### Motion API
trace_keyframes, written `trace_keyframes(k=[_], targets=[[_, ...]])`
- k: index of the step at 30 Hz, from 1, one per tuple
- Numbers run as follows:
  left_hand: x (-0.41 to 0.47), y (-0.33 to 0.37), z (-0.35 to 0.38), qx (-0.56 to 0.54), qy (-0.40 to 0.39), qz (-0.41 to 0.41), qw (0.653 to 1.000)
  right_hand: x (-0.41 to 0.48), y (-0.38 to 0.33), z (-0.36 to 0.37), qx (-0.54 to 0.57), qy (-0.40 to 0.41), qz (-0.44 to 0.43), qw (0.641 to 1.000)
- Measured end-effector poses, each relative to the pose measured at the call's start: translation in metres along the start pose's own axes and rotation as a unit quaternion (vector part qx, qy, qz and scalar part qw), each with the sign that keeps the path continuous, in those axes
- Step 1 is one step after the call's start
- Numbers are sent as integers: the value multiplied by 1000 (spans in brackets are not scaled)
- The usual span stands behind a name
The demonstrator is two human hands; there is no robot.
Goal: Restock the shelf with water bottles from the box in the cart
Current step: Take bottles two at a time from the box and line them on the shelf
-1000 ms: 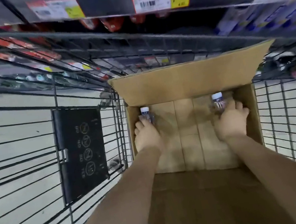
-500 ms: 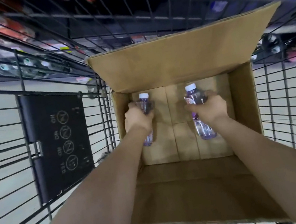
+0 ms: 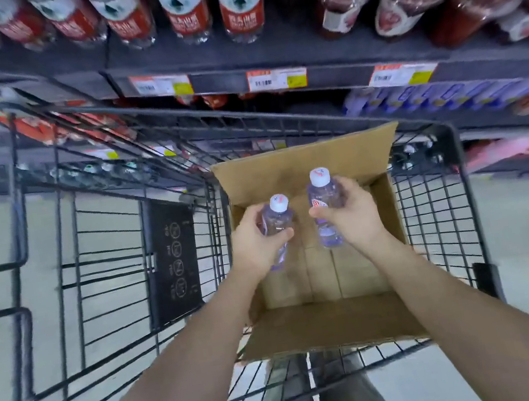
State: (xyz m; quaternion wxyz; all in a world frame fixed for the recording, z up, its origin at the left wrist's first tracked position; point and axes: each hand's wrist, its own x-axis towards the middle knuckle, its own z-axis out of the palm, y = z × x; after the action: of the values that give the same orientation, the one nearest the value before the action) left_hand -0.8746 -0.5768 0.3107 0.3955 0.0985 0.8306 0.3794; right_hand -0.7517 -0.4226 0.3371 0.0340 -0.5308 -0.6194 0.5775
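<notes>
An open cardboard box (image 3: 331, 325) sits in the black wire cart (image 3: 438, 214). My left hand (image 3: 255, 240) grips a small clear water bottle (image 3: 278, 219) with a white cap, held above the box. My right hand (image 3: 352, 214) grips a second clear bottle (image 3: 324, 204), slightly higher and to the right. The box floor below the bottles shows bare cardboard. The shelf (image 3: 318, 46) runs across the top of the view, just beyond the cart.
Red-labelled bottles (image 3: 181, 9) stand on the upper shelf, with darker red bottles (image 3: 398, 5) to the right. Price tags (image 3: 276, 77) line the shelf edge. Blue-labelled packs (image 3: 430, 97) lie on a lower shelf. The cart's folding seat panel (image 3: 172, 260) is at left.
Both hands have lifted their bottles up out of the box bottom. My view has tilted up, bringing the stocked shelf into sight.
</notes>
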Motion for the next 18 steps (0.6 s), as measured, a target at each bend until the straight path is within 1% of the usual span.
trace_keyframes(k=[4,10,15,18], targets=[[-41,48,-48,-41,31,74,996,-48,-62,-6,2,11,-62,998],[-97,113,-127,-44,83,170,981,-114,-153,-10,-3,17,-166,986],[-150,160,-194,-36,126,231,964,-170,-225,-17,-19,9,-246,969],[-184,179,-227,-38,149,249,956,-205,-260,-18,-26,-13,-299,954]])
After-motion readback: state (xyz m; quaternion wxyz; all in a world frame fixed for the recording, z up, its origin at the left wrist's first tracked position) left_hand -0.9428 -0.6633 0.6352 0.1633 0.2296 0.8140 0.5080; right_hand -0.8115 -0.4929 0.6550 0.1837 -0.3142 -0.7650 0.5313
